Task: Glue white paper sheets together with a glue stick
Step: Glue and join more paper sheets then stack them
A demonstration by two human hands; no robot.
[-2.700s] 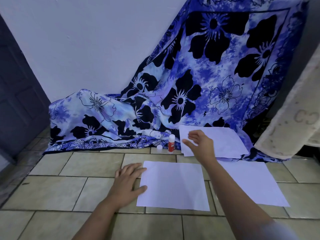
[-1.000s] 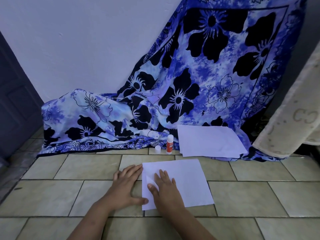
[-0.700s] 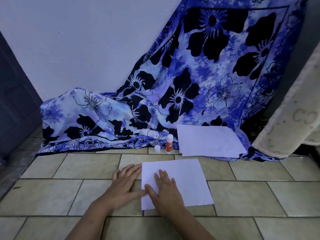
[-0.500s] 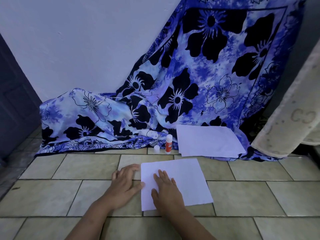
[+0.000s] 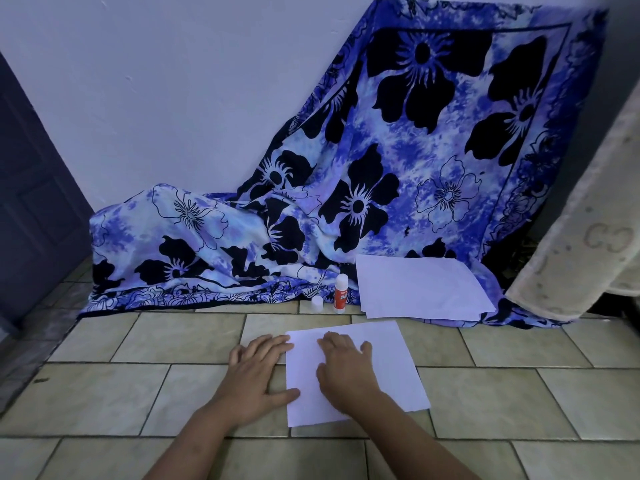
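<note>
White paper sheet lies flat on the floor tiles, low in the middle of the frame. Both hands are on it or right next to it.

The right hand lies flat on the left part of the sheet. Its fingers are straight and point toward the top of the frame. It grabs nothing; it only presses down. The left hand lies flat on the tile just left of the sheet. Its fingertips and thumb touch the left edge of the paper. It holds nothing too.

I cannot tell if one sheet or two are under the hands. My guess is that the hands are pressing the paper flat or lining it up.

The glue stick stands up straight, just past the top edge of the sheet, at the edge of the blue flower cloth. In the frame it is almost right above the right hand, so that hand is nearer to it. Its little white cap is off and sits just left of it.

A pile of white paper lies on the cloth, just right of the glue stick, up and to the right of the right hand.

To get glue or a new sheet, the right hand would only need to lift and reach straight up the frame.
</note>
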